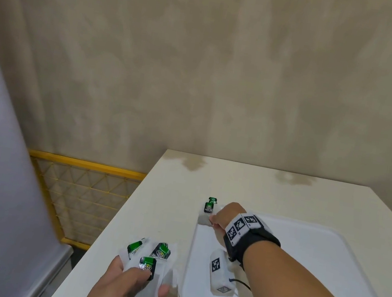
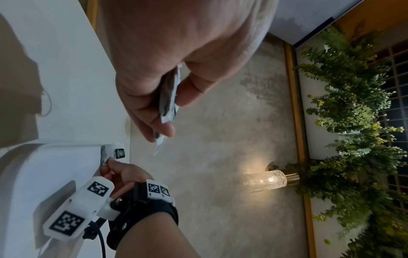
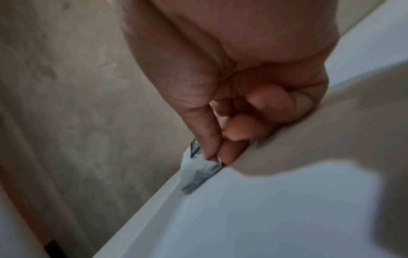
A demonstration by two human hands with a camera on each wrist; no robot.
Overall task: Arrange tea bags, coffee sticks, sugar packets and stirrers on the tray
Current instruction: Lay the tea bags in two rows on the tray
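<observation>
Tabletop point(image 1: 158, 193): cream surface against a beige wall.
Tray point(image 1: 313, 253): white, shallow, on the tabletop's right part.
Right hand point(image 1: 227, 215): at the tray's far left corner, grip pinched, thumb and fingertip together, on a tea bag point(image 1: 205, 218) lying at the rim; two green tags just beyond it.
Left hand point(image 1: 125, 287): near left, off the tray, grip clamped on a bundle of tea bags point(image 1: 148, 262) with green tags fanned out.
</observation>
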